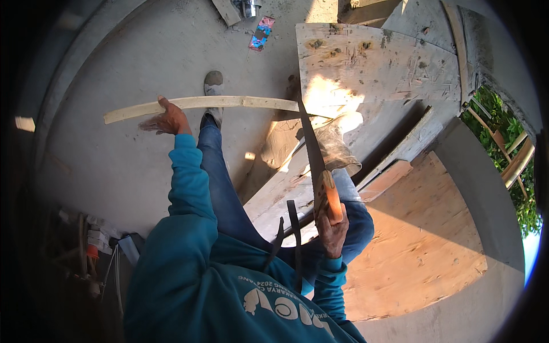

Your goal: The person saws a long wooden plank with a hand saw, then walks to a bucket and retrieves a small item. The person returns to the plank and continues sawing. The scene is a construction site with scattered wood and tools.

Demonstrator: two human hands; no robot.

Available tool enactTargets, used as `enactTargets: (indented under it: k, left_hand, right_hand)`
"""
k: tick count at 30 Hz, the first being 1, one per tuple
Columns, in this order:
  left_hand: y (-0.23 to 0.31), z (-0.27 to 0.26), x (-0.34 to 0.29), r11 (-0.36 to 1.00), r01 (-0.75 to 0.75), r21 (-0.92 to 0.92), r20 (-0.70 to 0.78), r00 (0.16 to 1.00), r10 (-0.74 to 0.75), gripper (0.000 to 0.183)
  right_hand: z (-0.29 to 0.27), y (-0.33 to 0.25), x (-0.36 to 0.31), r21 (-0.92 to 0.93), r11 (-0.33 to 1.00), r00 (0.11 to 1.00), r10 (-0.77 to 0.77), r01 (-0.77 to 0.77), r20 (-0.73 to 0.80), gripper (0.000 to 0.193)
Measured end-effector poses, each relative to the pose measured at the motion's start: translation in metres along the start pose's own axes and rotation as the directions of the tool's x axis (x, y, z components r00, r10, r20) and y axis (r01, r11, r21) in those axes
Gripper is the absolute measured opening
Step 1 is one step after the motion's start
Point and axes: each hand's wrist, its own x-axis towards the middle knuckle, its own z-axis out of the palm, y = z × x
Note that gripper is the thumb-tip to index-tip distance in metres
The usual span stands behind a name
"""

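Observation:
My left hand (170,121) grips a long, pale wooden strip (211,102), its thumb over the top edge and its fingers below. The strip runs across in front of me, bowed by the lens. A handsaw (311,143) with an orange handle is in my right hand (333,231), fingers wrapped round the grip. Its dark blade points away from me, and the far part meets the strip's right end. How deep the teeth sit there, I cannot tell. Under the blade, my right boot (337,146) rests on boards.
A stained plywood sheet (377,63) lies at the far right, a larger brown one (423,240) at the near right. Long boards (400,143) lie between them. A colourful packet (262,33) is on the concrete floor ahead. Clutter with white cables (117,274) sits at the left.

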Motion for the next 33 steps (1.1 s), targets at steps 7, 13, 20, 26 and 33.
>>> enactTargets:
  k: [7,13,20,26,33]
  left_hand:
    - [-0.006,0.009,-0.114,0.241,-0.970,-0.016,0.733,0.152,0.663,0.083]
    - [-0.002,0.069,-0.106,0.010,-1.000,0.000,0.962,0.003,0.272,0.068]
    - [-0.005,0.097,-0.089,-0.045,-0.994,-0.103,0.943,-0.112,0.314,0.043]
    - [-0.010,0.109,-0.081,-0.041,-0.995,-0.095,0.954,-0.103,0.282,0.043]
    - [-0.020,0.103,-0.088,-0.053,-0.996,-0.071,0.951,-0.083,0.299,0.040]
  right_hand:
    - [-0.014,-0.010,0.014,-0.049,0.998,0.998,-0.038,0.036,-0.046,0.020]
    - [0.001,-0.011,0.067,0.011,0.994,0.993,-0.104,0.105,-0.055,0.018]
    - [0.057,0.034,0.135,0.029,0.979,0.978,-0.202,0.203,-0.045,0.019]
    - [0.014,0.044,0.057,-0.003,0.986,0.986,-0.167,0.167,0.026,0.019]
    - [0.054,0.067,0.126,0.067,0.997,0.999,-0.029,0.028,0.016,0.016]
